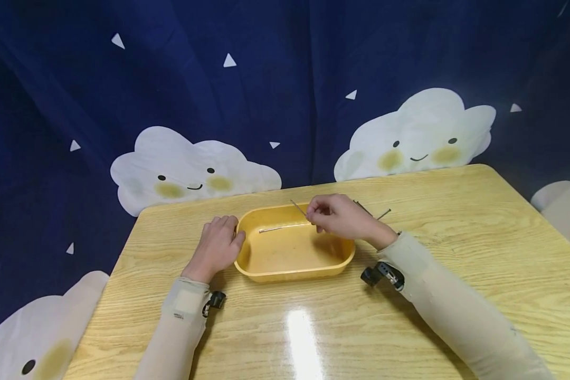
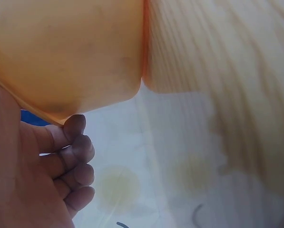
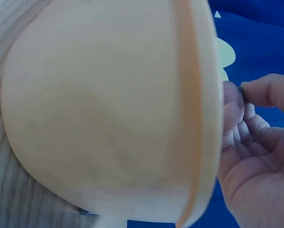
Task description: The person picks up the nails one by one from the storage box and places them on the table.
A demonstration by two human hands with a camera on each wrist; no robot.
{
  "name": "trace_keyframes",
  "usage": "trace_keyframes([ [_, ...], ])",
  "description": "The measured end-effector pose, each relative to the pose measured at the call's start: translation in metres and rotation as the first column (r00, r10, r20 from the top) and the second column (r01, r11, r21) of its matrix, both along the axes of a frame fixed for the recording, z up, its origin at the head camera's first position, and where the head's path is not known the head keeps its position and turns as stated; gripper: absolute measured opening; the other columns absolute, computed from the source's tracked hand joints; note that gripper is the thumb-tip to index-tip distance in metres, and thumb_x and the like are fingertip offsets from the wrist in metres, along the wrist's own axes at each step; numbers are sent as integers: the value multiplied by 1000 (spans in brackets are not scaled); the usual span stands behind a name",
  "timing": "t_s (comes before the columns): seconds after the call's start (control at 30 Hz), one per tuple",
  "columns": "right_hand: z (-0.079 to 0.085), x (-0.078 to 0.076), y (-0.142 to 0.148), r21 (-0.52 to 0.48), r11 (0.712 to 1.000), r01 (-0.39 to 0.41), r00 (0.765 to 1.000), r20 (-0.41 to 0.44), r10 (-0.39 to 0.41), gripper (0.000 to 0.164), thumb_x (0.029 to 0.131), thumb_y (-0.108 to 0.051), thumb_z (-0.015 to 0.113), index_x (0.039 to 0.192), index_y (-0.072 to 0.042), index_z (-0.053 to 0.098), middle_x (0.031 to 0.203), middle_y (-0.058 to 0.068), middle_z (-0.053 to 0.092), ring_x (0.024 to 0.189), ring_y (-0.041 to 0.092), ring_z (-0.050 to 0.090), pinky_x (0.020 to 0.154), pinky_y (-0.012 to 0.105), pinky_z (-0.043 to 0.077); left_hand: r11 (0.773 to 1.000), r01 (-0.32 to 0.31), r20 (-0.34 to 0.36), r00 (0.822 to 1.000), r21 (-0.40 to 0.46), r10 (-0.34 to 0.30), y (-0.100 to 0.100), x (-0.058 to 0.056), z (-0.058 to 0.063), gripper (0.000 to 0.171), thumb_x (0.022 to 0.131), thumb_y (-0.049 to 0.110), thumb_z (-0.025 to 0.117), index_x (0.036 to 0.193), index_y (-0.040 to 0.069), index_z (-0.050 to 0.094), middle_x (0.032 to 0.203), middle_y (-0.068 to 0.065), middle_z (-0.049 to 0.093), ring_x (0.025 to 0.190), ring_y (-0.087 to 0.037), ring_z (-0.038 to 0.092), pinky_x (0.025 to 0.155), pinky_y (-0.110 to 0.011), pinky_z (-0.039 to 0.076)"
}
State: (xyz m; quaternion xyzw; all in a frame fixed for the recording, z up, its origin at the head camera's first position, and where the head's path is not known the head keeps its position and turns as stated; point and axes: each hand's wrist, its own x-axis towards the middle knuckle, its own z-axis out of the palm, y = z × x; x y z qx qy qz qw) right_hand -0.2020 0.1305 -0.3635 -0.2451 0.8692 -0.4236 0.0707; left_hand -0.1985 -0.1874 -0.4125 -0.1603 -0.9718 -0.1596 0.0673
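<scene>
A yellow plastic basin (image 1: 290, 275) sits on the wooden table. At its left end my left hand (image 1: 217, 244) grips the rim, the thumb at the edge; in the left wrist view its curled fingers (image 2: 80, 147) lie against the basin's outer side. Over the basin's right part, my right hand (image 1: 339, 215) pinches a long thin metal nail (image 1: 297, 207) between thumb and fingertips. Another nail (image 1: 271, 229) lies inside the basin near the far wall. In the right wrist view the basin's wall (image 3: 99, 114) hides part of the right hand's fingers.
On the table behind my right wrist lies a nail (image 1: 383, 214) with a flat head; beside it are dark thin pieces (image 1: 362, 207), partly hidden by the hand. A dark blue curtain with clouds (image 1: 290, 105) hangs along the table's far edge.
</scene>
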Motion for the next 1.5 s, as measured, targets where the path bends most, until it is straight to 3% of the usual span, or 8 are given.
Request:
trace_keyframes([
  [0.23,-3,2,2,-70,997,34,997,65,-30,13,101,-18,61,98,-8,67,74,6,65,66,20,62,62,26,51,1000,2,-9,1000,7,-2,-1,0,-2,22,103,26,49,101,7,59,83,-5,53,84,-27,47,80,-39,34],
  [0.53,-8,3,4,-162,984,77,987,154,-52,16,102,-15,58,102,-1,66,78,8,65,76,37,64,66,33,54,1000,5,-10,1000,9,-5,-2,0,-4,21,103,25,50,101,6,59,84,-6,54,85,-27,48,80,-40,35],
  [0.7,-9,1,8,-239,965,111,974,221,-57,16,104,-13,55,102,-1,66,82,7,64,76,33,62,67,29,52,1000,7,-15,1000,9,-7,-2,-1,-5,21,102,25,50,100,7,59,83,-6,54,84,-27,48,78,-39,34],
  [1.0,-12,3,11,-277,953,127,967,250,-56,16,104,-13,55,102,0,65,82,6,63,74,32,62,66,27,52,1000,5,-13,1000,9,-4,-1,-1,-4,20,102,25,51,101,7,59,84,-6,55,84,-26,48,78,-39,34],
  [1.27,-14,3,15,-403,902,157,941,338,-13,17,103,-8,51,105,5,60,83,4,58,67,14,58,62,23,50,1000,6,-16,1000,0,-6,0,-1,-3,21,103,26,51,101,7,59,84,-6,55,84,-27,48,79,-39,34],
  [1.5,-15,0,21,-531,826,190,917,396,44,14,104,-7,49,99,-2,60,82,0,60,68,10,55,61,19,47,1000,5,-22,1000,7,-5,0,-1,-2,19,103,25,51,97,8,58,82,-6,54,83,-27,48,78,-39,34],
])
